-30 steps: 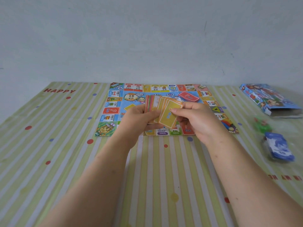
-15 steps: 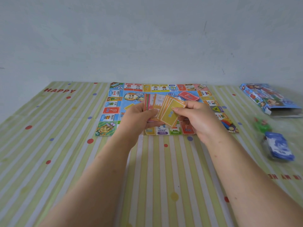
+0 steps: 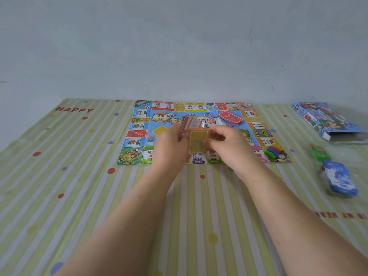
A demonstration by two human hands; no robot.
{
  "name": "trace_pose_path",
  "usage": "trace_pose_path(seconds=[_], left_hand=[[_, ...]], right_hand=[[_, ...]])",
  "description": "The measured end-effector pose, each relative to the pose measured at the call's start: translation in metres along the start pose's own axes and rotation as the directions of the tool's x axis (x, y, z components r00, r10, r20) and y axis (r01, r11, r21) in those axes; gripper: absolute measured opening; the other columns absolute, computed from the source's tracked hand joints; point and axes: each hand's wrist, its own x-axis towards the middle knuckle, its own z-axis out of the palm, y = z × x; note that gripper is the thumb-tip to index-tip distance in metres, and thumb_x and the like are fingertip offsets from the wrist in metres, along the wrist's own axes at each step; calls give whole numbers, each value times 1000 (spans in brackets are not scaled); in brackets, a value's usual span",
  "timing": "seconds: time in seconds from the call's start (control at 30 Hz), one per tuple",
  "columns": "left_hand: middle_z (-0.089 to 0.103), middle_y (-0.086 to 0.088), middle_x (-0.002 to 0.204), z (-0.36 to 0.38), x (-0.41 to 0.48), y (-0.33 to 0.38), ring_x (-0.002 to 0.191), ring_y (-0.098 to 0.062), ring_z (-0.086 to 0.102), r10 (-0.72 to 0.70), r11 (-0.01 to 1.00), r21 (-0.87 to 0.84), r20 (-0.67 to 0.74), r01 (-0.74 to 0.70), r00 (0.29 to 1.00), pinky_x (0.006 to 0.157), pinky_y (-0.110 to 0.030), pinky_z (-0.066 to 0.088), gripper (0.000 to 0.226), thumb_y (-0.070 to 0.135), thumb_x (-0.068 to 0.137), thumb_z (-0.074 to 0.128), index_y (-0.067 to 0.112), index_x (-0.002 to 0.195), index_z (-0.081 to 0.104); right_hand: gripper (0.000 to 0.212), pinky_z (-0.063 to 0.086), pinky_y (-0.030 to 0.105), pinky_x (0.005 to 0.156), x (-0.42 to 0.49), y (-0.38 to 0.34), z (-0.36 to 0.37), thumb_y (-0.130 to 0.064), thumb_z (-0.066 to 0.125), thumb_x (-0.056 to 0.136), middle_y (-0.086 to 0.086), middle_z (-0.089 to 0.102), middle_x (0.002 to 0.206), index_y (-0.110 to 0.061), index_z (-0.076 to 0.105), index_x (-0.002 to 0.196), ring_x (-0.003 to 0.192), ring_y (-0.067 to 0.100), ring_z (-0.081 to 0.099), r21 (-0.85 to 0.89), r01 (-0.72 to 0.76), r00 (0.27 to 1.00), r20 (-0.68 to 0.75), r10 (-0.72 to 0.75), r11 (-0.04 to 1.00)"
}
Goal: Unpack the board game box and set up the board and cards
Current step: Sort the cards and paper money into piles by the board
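The colourful game board (image 3: 139,134) lies unfolded flat on the striped tablecloth. Over its near half my left hand (image 3: 171,148) grips a stack of cards (image 3: 188,124) on edge. My right hand (image 3: 229,146) pinches a small pile of yellow cards (image 3: 198,141), back side up, right beside that stack. A stack of red question-mark cards (image 3: 231,117) rests on the board's far right part. A white die (image 3: 205,124) sits on the board just behind my hands. The open game box (image 3: 326,120) lies at the far right.
A blue wrapped pack (image 3: 339,178) and green plastic pieces (image 3: 318,153) lie on the cloth right of the board. Coloured pawns (image 3: 273,151) stand on the board's near right corner. A plain wall (image 3: 179,46) rises just behind the table.
The fanned yellow cards have been drawn together into one squared pile in my right hand, now separate from the stack in my left. The die has come into sight.
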Motion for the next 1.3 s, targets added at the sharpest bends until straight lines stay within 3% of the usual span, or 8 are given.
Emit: trace_pose_path(seconds=[0.1,0.33,0.53,0.83,1.0,1.1,1.2,1.3], left_hand=[[72,-2,83,1,0,0,59,-14,70,16,1000,24,25,-16,1000,59,-34,56,20,21,98,42,20,98,62],[71,2,88,-5,3,1,66,-13,71,-15,998,-61,-3,15,1000,43,-17,47,19,16,98,44,18,102,63],[72,-1,94,-30,15,-6,62,-12,71,-102,972,-226,-134,70,986,73,-41,60,24,11,97,44,20,104,64],[70,-12,90,-51,28,-23,62,-19,69,-239,935,-334,-343,120,908,71,-44,59,25,7,93,38,11,100,62],[71,-13,81,-61,33,-31,74,-31,71,-338,901,-394,-384,179,859,71,-53,58,23,11,88,37,18,84,59],[71,-13,83,-64,34,-31,80,-33,71,-377,887,-411,-385,210,842,71,-50,57,24,11,87,36,16,88,60],[71,-13,85,-66,34,-30,82,-32,71,-389,880,-426,-388,212,836,70,-46,57,24,9,88,37,15,89,60],[71,-10,83,-66,36,-32,80,-29,71,-392,879,-425,-386,216,835,73,-46,58,26,9,87,37,19,85,61]], right_hand=[[13,52,17,64,1,1,-1,-15,65,88,-1,73,87,-23,75,91,80,15,67,1,3,1000,-7,-3,1000],[11,48,16,59,1,2,1,-18,64,90,-3,70,81,-20,74,90,68,8,61,-36,19,1000,-4,-20,999],[12,48,18,72,8,-8,6,-17,61,93,-5,72,91,-20,73,94,86,10,65,-43,31,999,11,-31,999],[16,53,39,82,61,-41,48,-11,53,95,11,68,101,-4,65,100,92,26,65,-313,97,976,216,-28,945],[17,50,35,76,83,-48,73,-7,50,93,8,64,99,-12,65,100,90,24,61,-471,119,946,321,45,874],[20,42,28,66,89,-48,83,-5,51,91,7,63,99,-15,66,101,88,23,57,-564,150,936,346,68,812],[36,44,28,73,90,-44,90,-4,50,90,5,63,112,-18,64,120,97,24,59,-604,155,945,322,60,782],[35,41,26,66,91,-38,96,-3,47,90,4,63,102,-20,66,114,91,24,58,-653,173,946,319,61,738]])
